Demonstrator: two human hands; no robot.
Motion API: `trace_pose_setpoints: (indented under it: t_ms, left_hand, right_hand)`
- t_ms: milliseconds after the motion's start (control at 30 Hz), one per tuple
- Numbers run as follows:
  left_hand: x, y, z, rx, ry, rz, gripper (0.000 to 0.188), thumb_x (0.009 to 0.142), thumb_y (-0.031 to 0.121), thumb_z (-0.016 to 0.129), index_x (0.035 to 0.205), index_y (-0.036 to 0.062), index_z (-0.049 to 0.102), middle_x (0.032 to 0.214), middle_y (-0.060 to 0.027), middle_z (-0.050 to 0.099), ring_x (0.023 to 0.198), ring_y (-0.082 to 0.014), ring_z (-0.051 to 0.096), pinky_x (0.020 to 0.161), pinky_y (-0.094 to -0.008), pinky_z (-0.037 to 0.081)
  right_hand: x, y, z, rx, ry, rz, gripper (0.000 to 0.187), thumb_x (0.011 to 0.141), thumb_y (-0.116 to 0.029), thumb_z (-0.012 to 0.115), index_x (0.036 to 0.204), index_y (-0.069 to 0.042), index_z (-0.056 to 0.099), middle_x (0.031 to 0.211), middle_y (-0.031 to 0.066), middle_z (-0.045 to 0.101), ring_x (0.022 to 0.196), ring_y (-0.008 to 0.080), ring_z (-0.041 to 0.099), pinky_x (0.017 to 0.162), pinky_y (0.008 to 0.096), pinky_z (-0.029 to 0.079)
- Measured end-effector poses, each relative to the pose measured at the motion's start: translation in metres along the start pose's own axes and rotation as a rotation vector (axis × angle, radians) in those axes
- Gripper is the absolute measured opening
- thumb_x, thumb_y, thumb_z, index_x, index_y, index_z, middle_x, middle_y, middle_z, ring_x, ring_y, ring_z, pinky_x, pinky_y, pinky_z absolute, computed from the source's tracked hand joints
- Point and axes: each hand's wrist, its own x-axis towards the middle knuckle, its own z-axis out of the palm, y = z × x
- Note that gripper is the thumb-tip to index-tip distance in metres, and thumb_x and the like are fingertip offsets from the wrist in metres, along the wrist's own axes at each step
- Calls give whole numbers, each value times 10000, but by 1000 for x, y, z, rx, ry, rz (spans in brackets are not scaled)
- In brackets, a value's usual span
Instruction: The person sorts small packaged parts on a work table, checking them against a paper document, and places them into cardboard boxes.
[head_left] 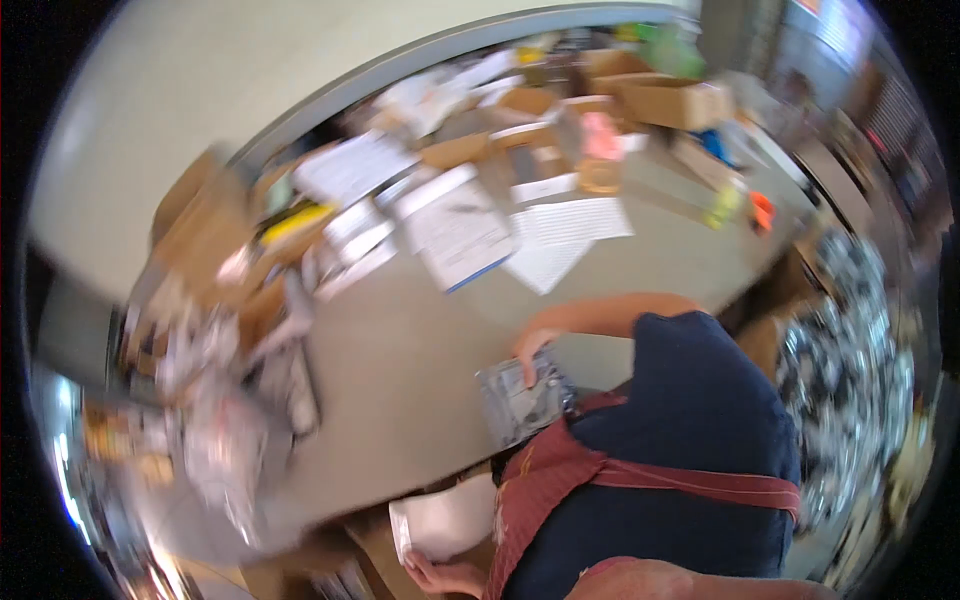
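Observation:
At the table's near edge my right hand (530, 352) is closed on a silvery, see-through plastic packet (515, 408), with dark, unclear contents. The packet lies against the table edge beside my red apron. Lower down, below the table edge, my left hand (432, 574) grips the corner of a flat white package (455, 520). It sits over a brown cardboard surface, and its far end is hidden behind my apron.
Papers (460, 225) and small cardboard boxes (530, 160) crowd the table's far side. Clear plastic bags (225, 440) and a large carton (205, 230) stand at left. An orange item (762, 212) lies at right. Shiny bagged goods (850, 370) are heaped beyond my right side.

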Motion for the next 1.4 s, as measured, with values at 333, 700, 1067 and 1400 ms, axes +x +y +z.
trace_pose_setpoints:
  t_ms: [333, 700, 1067, 1400]
  left_hand:
    - [-68, 12, -72, -203, 333, -35, 196, 919, 73, 645, 1068, -54, 652, 951, -55, 678, 822, -118, 616, 710, -257, 494]
    - [-132, 5, -133, -268, 794, 50, 171, 911, 75, 669, 1047, -28, 679, 970, -55, 693, 872, -113, 624, 805, -247, 479]
    - [-100, 10, -175, -96, 721, -111, 229, 925, 99, 654, 1094, -55, 662, 942, -30, 666, 849, -83, 579, 783, -223, 449]
    - [11, 20, -125, -130, 90, -175, 267, 960, 135, 633, 1150, -51, 655, 969, -30, 674, 871, -75, 590, 789, -223, 464]
  right_hand:
    - [110, 77, -1, 158, -297, 1444, 709, 578, -208, 901, 1198, -15, 615, 1064, 102, 688, 956, 210, 639, 826, 367, 508]
    - [413, 163, 161, 1125, 149, 973, 427, 892, -225, 681, 1231, 6, 559, 1129, 101, 656, 983, 223, 652, 885, 402, 528]
    - [409, 150, 271, 545, -432, 1039, 417, 980, -316, 577, 1266, -12, 585, 1217, 50, 615, 1041, 151, 600, 918, 299, 475]
    - [336, 82, 206, 400, -22, 1033, 466, 1015, -422, 482, 1008, 1, 677, 920, 86, 689, 805, 164, 653, 756, 292, 536]
